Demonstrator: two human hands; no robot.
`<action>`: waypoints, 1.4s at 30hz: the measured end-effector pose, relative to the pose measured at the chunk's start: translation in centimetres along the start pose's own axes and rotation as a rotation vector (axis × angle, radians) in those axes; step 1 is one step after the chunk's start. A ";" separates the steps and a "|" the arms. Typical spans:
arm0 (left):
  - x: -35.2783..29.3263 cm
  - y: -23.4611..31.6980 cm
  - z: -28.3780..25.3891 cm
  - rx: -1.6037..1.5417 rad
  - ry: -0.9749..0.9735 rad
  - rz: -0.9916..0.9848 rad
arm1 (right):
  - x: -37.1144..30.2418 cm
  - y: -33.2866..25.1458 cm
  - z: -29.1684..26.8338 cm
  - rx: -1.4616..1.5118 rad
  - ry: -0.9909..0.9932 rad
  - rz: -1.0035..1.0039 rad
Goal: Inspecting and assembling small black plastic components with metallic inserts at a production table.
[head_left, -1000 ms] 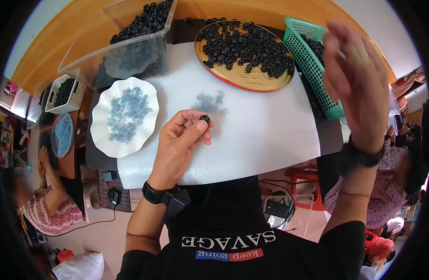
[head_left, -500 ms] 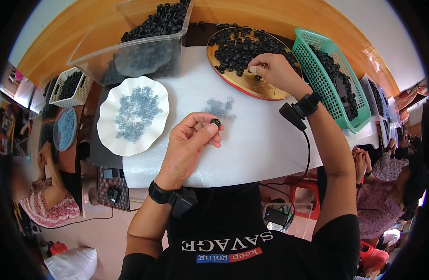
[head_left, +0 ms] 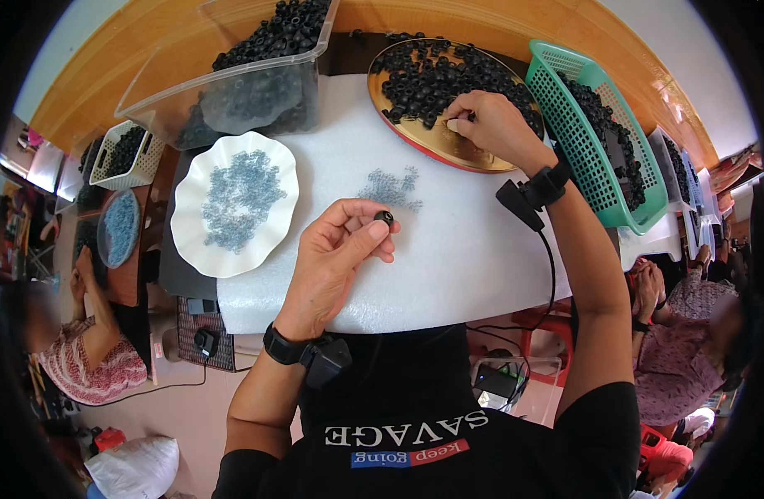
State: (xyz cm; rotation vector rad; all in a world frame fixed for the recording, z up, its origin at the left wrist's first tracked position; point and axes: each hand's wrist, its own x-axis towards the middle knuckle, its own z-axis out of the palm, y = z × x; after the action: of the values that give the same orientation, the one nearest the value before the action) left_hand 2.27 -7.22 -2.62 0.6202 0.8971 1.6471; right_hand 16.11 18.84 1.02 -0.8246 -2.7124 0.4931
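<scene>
My left hand is closed, pinching a small, round black part with a hole in its face between thumb and fingers over the white work sheet. Over the front of a round golden tray, my right hand has its fingertips drawn together near the tray's surface. Whatever lies between those fingertips is hidden. Many loose black parts like the held one are heaped toward the tray's far side. A small pile of clear bluish rings lies on the sheet just beyond my left hand.
To the left stands a scalloped white plate of clear bluish rings. Behind it is a clear plastic bin of black parts. A green basket with more black parts borders the tray's right. Other people sit at both sides.
My right fingertips have shifted slightly over the golden tray. My left hand keeps its pinch on the black part. The whole view has moved a little.
</scene>
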 end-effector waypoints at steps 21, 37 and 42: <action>-0.1 -0.2 -0.3 -0.010 0.026 0.051 | -3.9 -5.0 0.4 0.944 -0.114 0.096; -0.1 0.0 0.4 0.080 0.078 0.064 | -6.1 -8.7 1.5 1.091 -0.407 0.020; -0.1 -0.3 0.2 0.098 0.075 0.067 | -6.0 -8.8 1.8 1.097 -0.395 0.010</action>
State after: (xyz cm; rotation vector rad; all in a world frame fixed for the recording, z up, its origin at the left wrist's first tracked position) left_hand 2.62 -7.28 -2.70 0.6654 1.0259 1.7035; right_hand 16.07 8.04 1.91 -0.4227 -2.1367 2.0300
